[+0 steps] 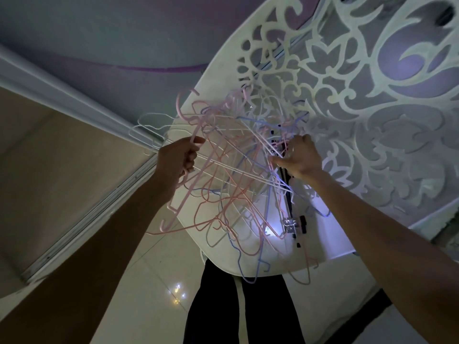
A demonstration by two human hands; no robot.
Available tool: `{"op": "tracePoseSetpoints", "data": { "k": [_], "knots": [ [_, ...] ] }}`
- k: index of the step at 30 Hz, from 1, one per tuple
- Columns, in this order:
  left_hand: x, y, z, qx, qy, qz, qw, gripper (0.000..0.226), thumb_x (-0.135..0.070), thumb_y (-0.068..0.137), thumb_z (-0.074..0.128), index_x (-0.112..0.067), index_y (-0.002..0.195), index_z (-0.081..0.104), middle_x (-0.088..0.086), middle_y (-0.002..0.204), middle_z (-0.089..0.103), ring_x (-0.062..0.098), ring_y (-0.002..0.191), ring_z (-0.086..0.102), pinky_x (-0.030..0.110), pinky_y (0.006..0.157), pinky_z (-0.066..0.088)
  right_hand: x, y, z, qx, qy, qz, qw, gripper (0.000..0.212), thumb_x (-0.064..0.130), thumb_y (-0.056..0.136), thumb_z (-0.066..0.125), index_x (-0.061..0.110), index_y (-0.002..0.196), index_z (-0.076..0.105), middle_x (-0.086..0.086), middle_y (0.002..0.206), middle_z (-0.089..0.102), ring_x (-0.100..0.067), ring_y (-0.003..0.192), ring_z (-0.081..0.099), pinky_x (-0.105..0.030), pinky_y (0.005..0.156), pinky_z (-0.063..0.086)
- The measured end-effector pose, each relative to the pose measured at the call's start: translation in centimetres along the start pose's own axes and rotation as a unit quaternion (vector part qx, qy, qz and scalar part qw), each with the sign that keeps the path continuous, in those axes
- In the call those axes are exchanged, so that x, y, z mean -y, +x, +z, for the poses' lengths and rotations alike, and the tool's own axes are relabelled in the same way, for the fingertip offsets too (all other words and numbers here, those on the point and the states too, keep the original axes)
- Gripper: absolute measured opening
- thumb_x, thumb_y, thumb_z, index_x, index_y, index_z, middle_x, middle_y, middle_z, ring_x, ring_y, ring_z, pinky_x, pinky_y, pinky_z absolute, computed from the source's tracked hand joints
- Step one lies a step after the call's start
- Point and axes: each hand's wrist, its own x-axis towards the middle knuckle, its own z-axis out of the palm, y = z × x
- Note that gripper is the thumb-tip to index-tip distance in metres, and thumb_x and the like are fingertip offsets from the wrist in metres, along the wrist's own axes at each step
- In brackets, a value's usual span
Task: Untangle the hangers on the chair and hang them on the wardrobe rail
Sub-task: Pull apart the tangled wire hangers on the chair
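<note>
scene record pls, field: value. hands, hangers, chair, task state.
left hand: grips a pink hanger at the left edge of the tangle
right hand: pinches wires on the tangle's right side
hangers: one knotted bundle, pink, white and blue wire, plus a black clip hanger
chair: white, under the bundle; cut-out patterned back
floor: glossy pale tiles
wardrobe rail: not in view
task state: still tangled, none separated yet
</note>
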Motion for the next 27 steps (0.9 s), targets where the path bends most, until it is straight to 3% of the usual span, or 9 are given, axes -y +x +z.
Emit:
{"op": "tracePoseSetpoints", "data": {
  "k": [3, 8, 14, 18, 22, 25, 27],
  "knots": [
    [-0.3, 0.0, 0.2, -0.002, 0.011, 0.009, 1.000, 0.026, -0.004, 0.088, 0.044, -0.016, 0.085, 0.066, -0.007, 0.052, 0.041, 0.003, 0.044, 0.035, 0.013, 0.045, 0.031, 0.4, -0.7, 0.0, -0.074, -0.036, -0.053, 0.995, 0.051, 0.043, 0.071, 0.071, 0.005, 0.102, 0.057, -0.015, 0.109, 0.054, -0.032, 0.106, 0.049, -0.037, 0.083, 0.045],
    [-0.8, 0.2, 0.1, -0.001, 0.017, 0.017, 1.000, 0.025, -0.003, 0.089, 0.045, -0.015, 0.085, 0.066, -0.007, 0.051, 0.042, 0.002, 0.042, 0.037, 0.012, 0.044, 0.032, 0.2, -1.0, -1.5, -0.039, 0.044, -0.060, 0.996, 0.029, 0.039, 0.085, 0.059, 0.012, 0.091, 0.064, -0.011, 0.089, 0.065, -0.032, 0.089, 0.061, -0.034, 0.070, 0.046],
    [-0.8, 0.1, -0.3, 0.000, -0.001, 0.002, 1.000, 0.026, -0.003, 0.090, 0.043, -0.015, 0.086, 0.065, -0.009, 0.050, 0.040, 0.003, 0.044, 0.035, 0.012, 0.044, 0.033, -0.4, -0.8, -2.7, -0.090, 0.069, -0.051, 0.992, 0.028, 0.017, 0.096, 0.043, 0.006, 0.108, 0.065, -0.023, 0.096, 0.067, -0.040, 0.095, 0.060, -0.039, 0.078, 0.044],
    [-1.0, 0.2, -0.5, -0.004, -0.001, 0.000, 1.000, 0.025, -0.003, 0.090, 0.043, -0.015, 0.087, 0.065, -0.010, 0.048, 0.041, 0.003, 0.042, 0.035, 0.011, 0.043, 0.033, 1.0, -0.6, -2.0, -0.070, 0.160, -0.007, 0.985, 0.027, 0.013, 0.095, 0.045, 0.001, 0.095, 0.069, -0.014, 0.066, 0.056, -0.024, 0.072, 0.050, -0.029, 0.060, 0.026],
    [-1.5, 0.5, -0.8, -0.005, 0.011, 0.003, 1.000, 0.025, -0.004, 0.090, 0.043, -0.016, 0.089, 0.065, -0.011, 0.046, 0.043, 0.002, 0.040, 0.037, 0.011, 0.041, 0.035, 0.9, -0.5, -2.4, -0.037, 0.160, 0.012, 0.986, 0.026, 0.016, 0.096, 0.044, 0.007, 0.094, 0.069, -0.014, 0.072, 0.060, -0.026, 0.079, 0.054, -0.028, 0.063, 0.030],
    [-1.7, 0.6, -1.0, -0.004, 0.017, 0.002, 1.000, 0.025, -0.005, 0.090, 0.043, -0.016, 0.089, 0.065, -0.010, 0.046, 0.043, 0.002, 0.039, 0.037, 0.011, 0.041, 0.034, 1.2, 0.5, -2.8, -0.003, 0.159, 0.081, 0.984, 0.030, 0.025, 0.092, 0.043, 0.006, 0.101, 0.065, -0.020, 0.106, 0.065, -0.035, 0.103, 0.058, -0.033, 0.078, 0.041],
    [-1.7, 0.6, -0.9, 0.000, 0.018, 0.004, 1.000, 0.024, -0.005, 0.090, 0.043, -0.016, 0.089, 0.065, -0.010, 0.047, 0.042, 0.002, 0.040, 0.036, 0.011, 0.040, 0.034, 1.7, 1.5, -2.8, 0.028, 0.183, 0.113, 0.976, 0.038, 0.037, 0.081, 0.041, 0.007, 0.097, 0.061, -0.023, 0.112, 0.062, -0.037, 0.106, 0.056, -0.032, 0.076, 0.037]
  ]
}}
